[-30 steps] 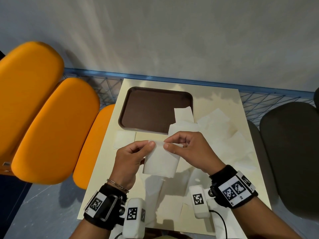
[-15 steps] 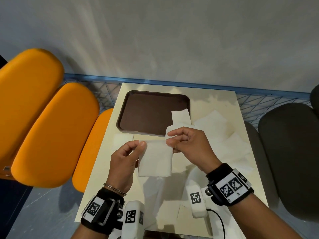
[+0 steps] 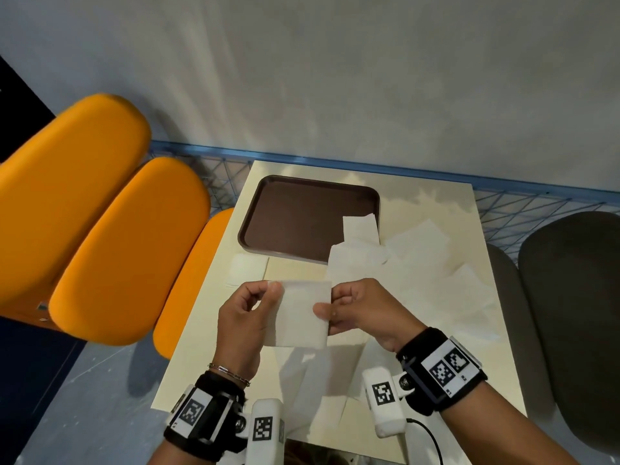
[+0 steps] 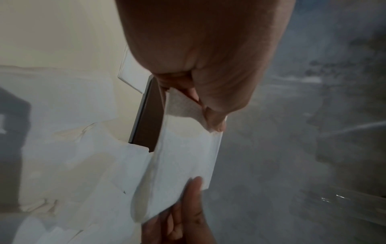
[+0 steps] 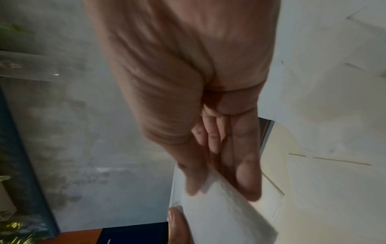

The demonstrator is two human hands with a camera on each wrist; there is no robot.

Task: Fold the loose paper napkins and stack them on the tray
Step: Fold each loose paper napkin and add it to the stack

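While you are holding the folded napkin [image 3: 300,313] up above the bench [image 3: 463,209], your left hand [image 3: 243,317] is pinching its left edge between thumb and curled fingers [image 4: 216,122], and your right hand [image 3: 360,310] is pinching the right edge, thumb lying on the near face with the fingers [image 5: 248,180] pressed together behind it. The napkin is hanging as a flat white rectangle between the two sets of fingers, clear of the bench. Just beyond your right fingers, the loose napkins [image 3: 432,273] are lying spread and overlapping across the bench. The brown tray [image 3: 295,216] is sitting beyond your left fingers; one small napkin piece [image 3: 359,226] is lying in its near right corner, and another sheet [image 3: 355,256] is overlapping its near rim. A single flat napkin [image 3: 248,270] is lying just beyond your left fingers, beside the tray's near edge.
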